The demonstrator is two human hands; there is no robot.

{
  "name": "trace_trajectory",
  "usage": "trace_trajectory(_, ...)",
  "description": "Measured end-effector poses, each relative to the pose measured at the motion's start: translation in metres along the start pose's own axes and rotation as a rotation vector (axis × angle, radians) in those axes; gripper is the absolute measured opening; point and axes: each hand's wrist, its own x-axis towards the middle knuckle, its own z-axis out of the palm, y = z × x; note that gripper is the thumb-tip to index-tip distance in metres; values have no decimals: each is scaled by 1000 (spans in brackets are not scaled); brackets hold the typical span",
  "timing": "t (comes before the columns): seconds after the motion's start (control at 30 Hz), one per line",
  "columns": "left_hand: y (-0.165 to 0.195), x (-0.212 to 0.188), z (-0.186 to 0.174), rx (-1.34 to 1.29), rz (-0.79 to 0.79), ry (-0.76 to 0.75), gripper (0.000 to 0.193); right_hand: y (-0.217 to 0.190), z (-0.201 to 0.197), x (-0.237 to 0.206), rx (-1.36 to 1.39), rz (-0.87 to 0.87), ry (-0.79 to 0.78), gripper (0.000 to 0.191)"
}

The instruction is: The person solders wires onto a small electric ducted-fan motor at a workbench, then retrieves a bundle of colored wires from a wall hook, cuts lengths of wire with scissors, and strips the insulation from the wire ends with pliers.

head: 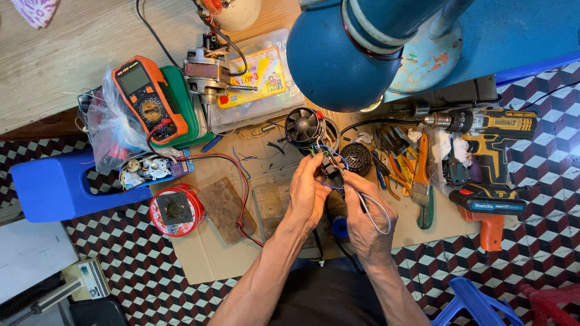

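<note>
Two hands, left hand [308,193] and right hand [368,220], pinch wires [331,166] beside red tin [176,209]

A small repair workshop set up on a tiled floor [544,253]. A sheet of cardboard [205,253] serves as the work surface. Left of it sits an orange multimeter [148,96]; right of it lie two cordless drills [492,142] and a heap of screwdrivers [399,157]. Motor parts [208,72] and loose wires lie above it.
</note>
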Motion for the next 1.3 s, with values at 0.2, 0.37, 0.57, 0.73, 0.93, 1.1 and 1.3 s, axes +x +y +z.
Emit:
trace_trajectory(0.2, 2, -2, 1, 23, -26, 15, 22, -2, -2, 2, 31, 149, -13, 18)
trace_trajectory(0.37, 4, -3, 1, 25, -21, -8, 22, -4, -2, 0, 6, 19, -1, 16)
trace_trajectory(0.57, 4, -2, -2, -20, -16, -25, 20, -6, -2, -2, 18, -25, 7, 17)
trace_trajectory(0.73, 4, 0, 0, -86, 2, -16, 20, -7, -1, 3, -160, -286, -34, 16)
trace_trajectory(0.93, 2, -1, 6, -94, 35, 5, 21, -3, 3, 8, -374, -445, -43, 16)
trace_trajectory(1.1, -3, 4, 12, -111, 68, 18, 20, -3, 4, 12, -180, -268, 4, 17)
trace_trajectory(1.3, -14, 9, 19, -132, 70, 61, 19, -2, -1, 17, -245, -318, 11, 19)
